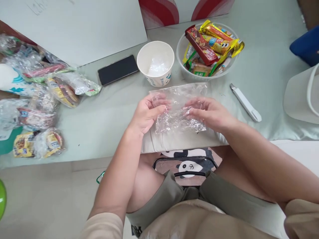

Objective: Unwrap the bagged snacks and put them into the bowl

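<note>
Both hands hold a clear, crinkled plastic bag [180,116] near the front edge of the cloth-covered table. My left hand [149,113] grips the bag's left side, its thumb on top and its fingers seen through the film. On the right side my right hand [211,114] pinches the bag in the same way. No contents show in the bag. Just behind it stands a white paper cup [156,63] with clear plastic film inside. To the cup's right, a clear plastic bowl [180,59] is heaped with wrapped snacks, a red-wrapped bar [203,46] on top.
A black phone [118,70] lies left of the cup. Several plastic-wrapped snack packs [37,114] are piled at the left. Right of my hands lies a white utility knife [245,102], with a white bin [300,94] beyond. A large white box [82,30] stands at the back.
</note>
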